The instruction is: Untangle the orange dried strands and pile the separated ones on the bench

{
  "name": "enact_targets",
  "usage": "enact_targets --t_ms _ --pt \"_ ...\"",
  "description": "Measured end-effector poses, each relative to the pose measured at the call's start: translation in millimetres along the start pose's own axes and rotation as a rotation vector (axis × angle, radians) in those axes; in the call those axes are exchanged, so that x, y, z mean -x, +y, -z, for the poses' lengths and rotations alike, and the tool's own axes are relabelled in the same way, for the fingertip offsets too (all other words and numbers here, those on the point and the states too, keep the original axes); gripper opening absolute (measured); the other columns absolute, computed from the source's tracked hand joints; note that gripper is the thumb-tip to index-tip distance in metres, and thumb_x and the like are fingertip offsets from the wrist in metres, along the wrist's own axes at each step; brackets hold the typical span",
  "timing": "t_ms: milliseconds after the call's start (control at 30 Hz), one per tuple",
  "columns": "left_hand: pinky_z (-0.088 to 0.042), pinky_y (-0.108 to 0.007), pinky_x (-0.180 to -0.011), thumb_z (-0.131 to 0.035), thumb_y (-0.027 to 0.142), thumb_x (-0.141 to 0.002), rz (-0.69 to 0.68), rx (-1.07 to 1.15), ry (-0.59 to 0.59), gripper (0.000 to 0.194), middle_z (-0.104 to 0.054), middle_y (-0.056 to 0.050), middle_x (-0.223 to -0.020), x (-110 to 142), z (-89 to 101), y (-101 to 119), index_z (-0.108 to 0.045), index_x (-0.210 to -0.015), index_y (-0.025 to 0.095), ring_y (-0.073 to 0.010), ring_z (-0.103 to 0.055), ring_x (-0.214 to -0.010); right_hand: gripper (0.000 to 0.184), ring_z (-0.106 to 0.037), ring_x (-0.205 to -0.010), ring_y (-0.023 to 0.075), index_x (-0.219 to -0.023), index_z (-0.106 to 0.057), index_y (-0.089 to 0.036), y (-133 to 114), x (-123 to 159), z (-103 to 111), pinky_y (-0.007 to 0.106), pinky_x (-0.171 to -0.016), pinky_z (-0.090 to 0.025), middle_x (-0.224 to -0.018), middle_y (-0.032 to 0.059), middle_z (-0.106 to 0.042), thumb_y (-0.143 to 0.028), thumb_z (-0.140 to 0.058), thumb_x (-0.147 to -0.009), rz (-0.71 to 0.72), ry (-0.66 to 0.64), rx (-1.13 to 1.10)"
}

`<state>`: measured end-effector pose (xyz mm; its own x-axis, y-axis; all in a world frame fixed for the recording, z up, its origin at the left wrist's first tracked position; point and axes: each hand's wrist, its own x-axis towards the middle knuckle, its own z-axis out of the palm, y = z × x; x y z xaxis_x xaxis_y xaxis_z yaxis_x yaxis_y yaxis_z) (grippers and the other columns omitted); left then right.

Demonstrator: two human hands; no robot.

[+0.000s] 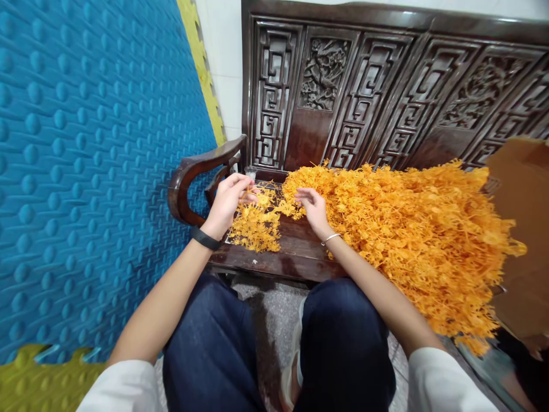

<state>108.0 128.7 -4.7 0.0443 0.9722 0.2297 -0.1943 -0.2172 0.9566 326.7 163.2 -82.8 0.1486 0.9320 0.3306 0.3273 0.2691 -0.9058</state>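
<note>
My left hand (pixel 231 200) is closed in a pinch at the upper edge of a small heap, its fingertips on a thin orange plastic flower sprig (pixel 262 197). Below those fingers, a small heap of orange plastic flower sprigs (pixel 257 229) lies on the dark wooden bench seat (pixel 295 243). My right hand (pixel 314 209) is at the left end of a far larger pile of the same orange sprigs (pixel 394 223). Its fingers are stretched out to the left and nothing shows clearly in them. Sprigs lie between the two hands, partly hidden by the right fingers.
The bench's carved backrest (pixel 330 86) rises behind the pile, and its curved armrest (pixel 184 183) is left of my left hand. Blue foam matting (pixel 86 171) stands along the left. A brown cardboard piece (pixel 523 229) is at the right, with part of another person (pixel 521 360) below it.
</note>
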Motion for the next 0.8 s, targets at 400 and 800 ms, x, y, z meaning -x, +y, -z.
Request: enact_targets --t_ms 400,800 --pt "-0.048 -0.019 -0.050 -0.057 0.017 -0.074 0.113 0.066 -0.078 0.007 -0.063 0.001 -0.063 0 -4.8 -6 -0.052 -0.069 0.015 -0.0096 -0.062 -0.050 0.033 -0.056 -0.095 0.0177 -0.117 -0.058 -0.024 -51 34 6 0.035 -0.084 -0.050 -0.107 0.0062 -0.059 -0.025 -0.058 -0.084 0.566 -0.459 0.026" --pt "-0.045 -0.020 -0.051 -0.059 0.017 -0.074 0.247 0.041 -0.043 0.008 -0.063 -0.002 -0.062 -13 8.1 -10 -0.059 -0.067 0.012 -0.0085 -0.057 -0.048 0.010 -0.059 -0.088 0.0171 -0.078 -0.064 -0.022 -65 40 12 0.039 -0.085 -0.048 -0.085 0.0015 -0.062 -0.031 -0.067 -0.080 0.672 -0.106 0.031"
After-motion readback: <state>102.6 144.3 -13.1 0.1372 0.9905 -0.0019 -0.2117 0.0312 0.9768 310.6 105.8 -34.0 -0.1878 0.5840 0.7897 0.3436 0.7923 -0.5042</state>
